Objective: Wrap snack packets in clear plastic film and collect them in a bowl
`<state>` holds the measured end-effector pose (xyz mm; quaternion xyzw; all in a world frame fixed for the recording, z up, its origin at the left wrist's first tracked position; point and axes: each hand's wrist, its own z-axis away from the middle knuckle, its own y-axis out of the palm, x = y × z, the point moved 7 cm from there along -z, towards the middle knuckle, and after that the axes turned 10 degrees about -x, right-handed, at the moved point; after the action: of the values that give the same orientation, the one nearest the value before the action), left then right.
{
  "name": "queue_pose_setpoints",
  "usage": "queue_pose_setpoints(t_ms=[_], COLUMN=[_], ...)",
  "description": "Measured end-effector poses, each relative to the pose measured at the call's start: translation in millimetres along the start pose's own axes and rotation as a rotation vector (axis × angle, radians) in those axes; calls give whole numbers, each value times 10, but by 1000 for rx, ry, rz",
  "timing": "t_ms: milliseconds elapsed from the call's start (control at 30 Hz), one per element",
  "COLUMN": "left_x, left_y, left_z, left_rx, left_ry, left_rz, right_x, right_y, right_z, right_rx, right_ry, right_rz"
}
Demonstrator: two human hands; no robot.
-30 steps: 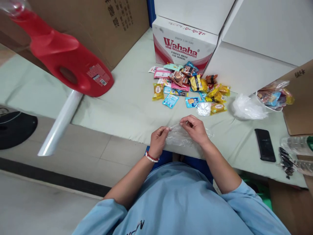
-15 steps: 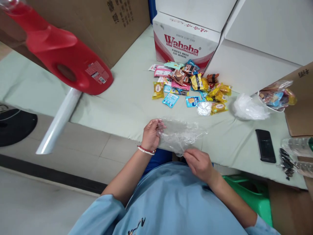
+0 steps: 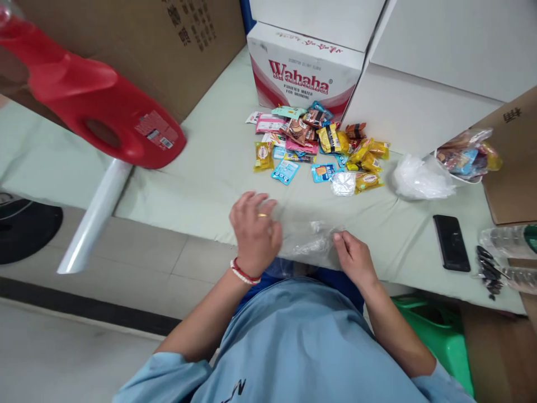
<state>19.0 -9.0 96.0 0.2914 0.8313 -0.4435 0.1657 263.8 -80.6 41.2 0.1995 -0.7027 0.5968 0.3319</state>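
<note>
A clear plastic bag (image 3: pixel 311 243) hangs over the front edge of the covered table, crumpled and see-through. My right hand (image 3: pixel 354 256) pinches its right side between thumb and fingers. Just left of the bag, my left hand (image 3: pixel 255 229) is raised with fingers apart and slightly curled, holding nothing. Beyond both hands lies a heap of small wrapped snacks (image 3: pixel 300 131), with blue, pink, brown and yellow packets. A round silver-wrapped piece (image 3: pixel 344 183) and a yellow-wrapped cake (image 3: pixel 368 182) lie at the heap's near right.
Wahaha carton (image 3: pixel 308 73) stands behind the snacks. To the right are bunched clear bags (image 3: pixel 422 178), a white container of snacks (image 3: pixel 467 159), a phone (image 3: pixel 451 243) and plastic bottles (image 3: pixel 509 240). A red jug (image 3: pixel 103 106) and a plastic film roll (image 3: pixel 95 215) are at left.
My left hand has let go of the bag's left side and opened, knuckles turned up. My right hand has shifted right and up with the bag. The view has shifted slightly.
</note>
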Motion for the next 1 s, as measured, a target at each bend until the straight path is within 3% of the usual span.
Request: queue_pose_setpoints(t_ms=[100, 167, 233, 333, 433, 600, 800, 933, 1000], left_x=[-362, -420, -398, -307, -151, 299, 637, 721, 756], left_y=[366, 595, 713, 773, 850, 777, 581, 474, 474], left_z=[46, 181, 296, 390, 415, 145, -66, -10, 51], left_rx=[378, 603, 676, 628, 624, 306, -4, -158, -170], left_ry=[226, 231, 165, 20, -164, -431, -460, -431, -433], left_rz=[-109, -122, -107, 11, 240, 469, 334, 276, 225], right_x=[7, 40, 73, 89, 10, -325, -596, -590, -591], right_y=[242, 344, 359, 300, 263, 204, 0, -136, -181], right_z=[-150, -201, -225, -239, -273, -403, -537, -555, -545], right_rx=[75, 85, 42, -39, -41, -31, -205, -280, -310], right_ry=[-22, -60, -85, -83, -13, 177, 241, 196, 163], right_rz=[41, 29, -9, -116, -258, -449, -499, -403, -325])
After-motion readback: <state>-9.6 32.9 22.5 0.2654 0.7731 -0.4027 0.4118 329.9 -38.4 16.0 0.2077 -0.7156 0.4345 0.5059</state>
